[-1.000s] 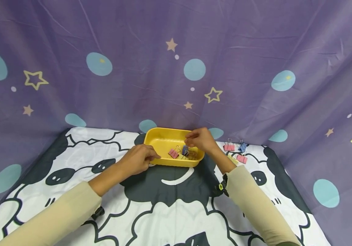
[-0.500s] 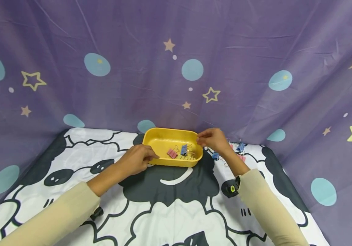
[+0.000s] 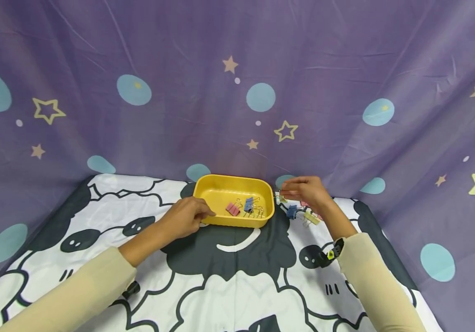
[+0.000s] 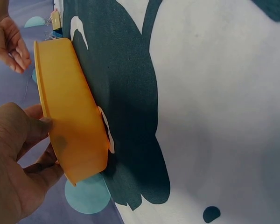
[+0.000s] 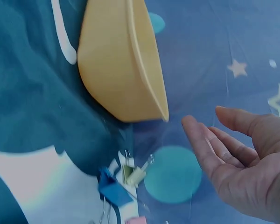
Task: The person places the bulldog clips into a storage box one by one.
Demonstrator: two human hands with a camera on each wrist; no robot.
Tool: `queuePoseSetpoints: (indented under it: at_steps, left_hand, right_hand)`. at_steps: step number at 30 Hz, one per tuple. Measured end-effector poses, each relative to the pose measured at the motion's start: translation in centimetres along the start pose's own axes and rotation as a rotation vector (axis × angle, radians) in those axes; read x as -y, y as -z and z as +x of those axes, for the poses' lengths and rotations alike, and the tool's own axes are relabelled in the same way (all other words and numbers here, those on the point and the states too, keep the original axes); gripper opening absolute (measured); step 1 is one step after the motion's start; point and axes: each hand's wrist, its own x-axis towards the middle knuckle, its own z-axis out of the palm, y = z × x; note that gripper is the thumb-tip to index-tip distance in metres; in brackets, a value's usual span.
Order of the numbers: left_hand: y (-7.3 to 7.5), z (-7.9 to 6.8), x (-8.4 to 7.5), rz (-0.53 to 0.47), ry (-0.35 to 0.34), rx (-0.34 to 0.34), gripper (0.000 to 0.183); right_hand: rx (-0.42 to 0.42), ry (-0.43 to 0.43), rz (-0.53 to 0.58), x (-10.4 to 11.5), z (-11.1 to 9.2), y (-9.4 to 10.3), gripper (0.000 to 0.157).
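Right of the yellow tray [image 3: 234, 222], pinched by the left hand [image 3: 183, 216], the right hand [image 3: 308, 189] is spread near binder clips [image 3: 291, 212]

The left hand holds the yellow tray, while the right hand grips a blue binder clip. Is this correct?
Not quite: the right wrist view shows the right hand empty, a blue binder clip lying apart from it. The left hand does hold the yellow tray.

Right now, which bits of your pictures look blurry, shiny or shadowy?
Head view: mostly clear, with a faint shine inside the yellow tray; left wrist view: the right hand looks soft, and dim shadows lie on the printed cloth; right wrist view: the blue binder clip looks fuzzy.
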Motion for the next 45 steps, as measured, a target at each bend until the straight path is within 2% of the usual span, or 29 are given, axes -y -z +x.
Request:
queuePoseSetpoints:
  at_steps: [8,12,20,26,34,41,45]
  left_hand:
    - [-0.2,-0.1,0.1,-0.001,-0.004,-0.011,0.036]
    - [-0.1,-0.1,-0.1,0.009,-0.006,-0.015,0.036]
    - [-0.2,-0.1,-0.2,0.035,-0.001,-0.01,0.037]
    - [-0.3,-0.3,-0.2,0.072,0.002,-0.007,0.038]
    - [-0.4,-0.3,-0.1,0.087,-0.015,-0.009,0.04]
    - [-0.4,-0.2,0.0,0.077,-0.003,-0.003,0.041]
    - [-0.3,-0.1,-0.1,0.072,0.004,0.005,0.041]
  right_hand:
    - [0.039,-0.004,0.014,-0.4,-0.6,4.0,0.051]
    - [0.033,-0.01,0.0,-0.8,-0.9,5.8,0.051]
    - [-0.024,-0.013,0.008,-2.3,-1.6,8.7,0.051]
    - [-0.101,-0.009,0.019,-3.6,-2.0,10.5,0.049]
    - [-0.165,-0.004,-0.092,-4.4,-2.6,11.9,0.049]
    - [-0.225,-0.002,-0.167,-5.2,-2.8,12.4,0.047]
    - [-0.243,0.009,-0.265,-6.1,-2.8,12.4,0.046]
